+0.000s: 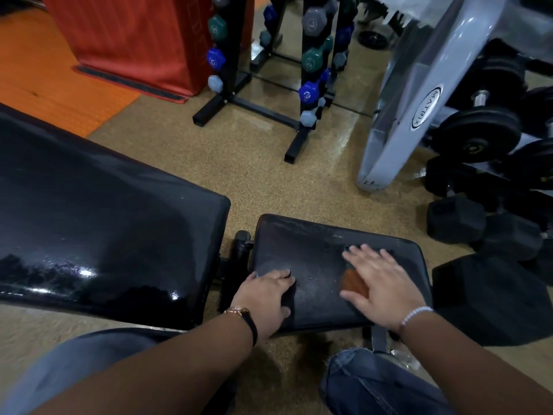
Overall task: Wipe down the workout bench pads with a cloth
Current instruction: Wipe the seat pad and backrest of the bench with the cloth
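The cloth (354, 283) lies on the small seat pad (311, 259) of the bench, towards its right half. Only an orange-brown patch of it shows, under the palm of the right hand (380, 283). That hand's grip is wide: fingers straight and spread, pressing the cloth flat onto the pad rather than pinching it. The left hand (266, 295) sits on the pad's near-left corner with bent fingers, and I cannot tell whether it clasps the edge or only braces there. The cloth looks thin, soft and light, so it will likely bunch or slide out unless the palm keeps weight on it. A flat hand over its middle suits wiping better than a pinch at one corner. The pad's skin looks smooth and glossy with a few droplets, so the cloth should glide easily, and the padding should give a little under pressure. The pad has rounded edges on all sides, and a stroke carried too far right or away would run off onto the floor (239, 163). To the left a gap with the black hinge (241, 244) separates it from the long back pad (104, 220), which offers a broad open surface. Black dumbbells (454, 223) crowd the right side near the pad, while the far side is open floor up to the dumbbell rack (311, 70).
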